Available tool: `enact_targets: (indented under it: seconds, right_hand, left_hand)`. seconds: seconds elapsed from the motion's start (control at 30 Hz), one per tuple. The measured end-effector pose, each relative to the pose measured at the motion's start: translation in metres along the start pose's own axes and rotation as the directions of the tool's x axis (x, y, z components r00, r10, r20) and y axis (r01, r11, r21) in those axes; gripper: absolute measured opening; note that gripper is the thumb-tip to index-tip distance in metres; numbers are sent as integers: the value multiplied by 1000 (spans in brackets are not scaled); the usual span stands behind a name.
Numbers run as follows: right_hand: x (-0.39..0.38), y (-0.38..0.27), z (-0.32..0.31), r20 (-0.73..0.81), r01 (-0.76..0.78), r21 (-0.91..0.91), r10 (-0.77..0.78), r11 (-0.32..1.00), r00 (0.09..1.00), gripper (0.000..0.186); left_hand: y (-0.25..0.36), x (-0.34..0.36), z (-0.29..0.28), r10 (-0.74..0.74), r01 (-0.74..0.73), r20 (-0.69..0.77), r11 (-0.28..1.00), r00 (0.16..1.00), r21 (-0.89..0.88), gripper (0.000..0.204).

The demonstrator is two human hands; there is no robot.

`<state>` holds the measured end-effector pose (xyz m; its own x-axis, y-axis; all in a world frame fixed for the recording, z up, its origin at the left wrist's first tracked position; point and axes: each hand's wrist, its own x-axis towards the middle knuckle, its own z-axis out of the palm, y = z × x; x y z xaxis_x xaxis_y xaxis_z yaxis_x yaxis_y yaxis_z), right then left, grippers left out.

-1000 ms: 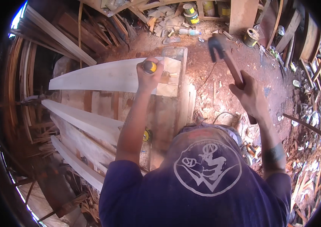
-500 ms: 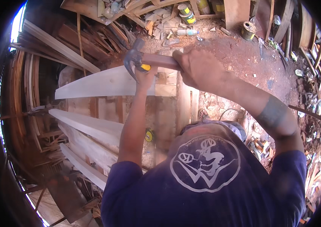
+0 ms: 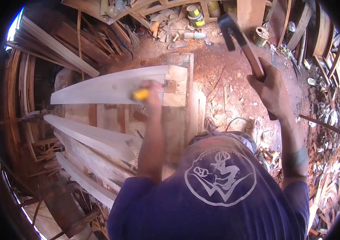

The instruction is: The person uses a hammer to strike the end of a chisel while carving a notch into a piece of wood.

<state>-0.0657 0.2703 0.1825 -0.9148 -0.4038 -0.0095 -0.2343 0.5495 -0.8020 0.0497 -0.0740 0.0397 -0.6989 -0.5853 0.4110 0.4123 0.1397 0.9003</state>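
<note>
My right hand (image 3: 272, 90) is closed round the wooden handle of a claw hammer (image 3: 254, 62), raised over the floor to the right of the bench with its dark metal head pointing up and left. My left hand (image 3: 153, 93) grips a tool with a yellow and black handle (image 3: 140, 95); motion blurs it, and its working end cannot be made out. Both are over a pale curved board (image 3: 102, 86), which tapers to the left. Its right end meets lighter wood pieces (image 3: 176, 80) at the bench edge.
More shaped boards (image 3: 92, 134) fan out below the first one. Stacked planks (image 3: 52, 44) lean at the left. Tins (image 3: 260, 37), a plastic bottle (image 3: 195, 35) and wood scraps lie at the back. Shavings cover the reddish floor (image 3: 234, 86). Offcuts and litter pile up at the right.
The hammer has swung up and right, away from my left hand. My left hand has come down a little over the board with the yellow-handled tool, whose handle now points left.
</note>
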Motion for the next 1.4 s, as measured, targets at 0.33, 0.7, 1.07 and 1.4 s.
enact_targets:
  seconds: [0.33,0.7,1.07,1.4]
  right_hand:
    - [-1,1,7,28,-11,1,10,1000,1000,23]
    - [-9,-4,33,85,208,-18,-206,978,975,17]
    - [14,-53,82,416,586,-459,-421,668,806,25]
    - [9,-60,83,269,627,-264,-569,732,777,26]
  left_hand:
    - [28,40,-4,-286,246,-57,896,956,-370,20]
    - [4,1,19,75,-91,76,969,994,228,16]
    - [-30,3,6,58,-75,64,951,996,300,23]
    - [-48,18,-12,121,-319,311,603,943,731,20]
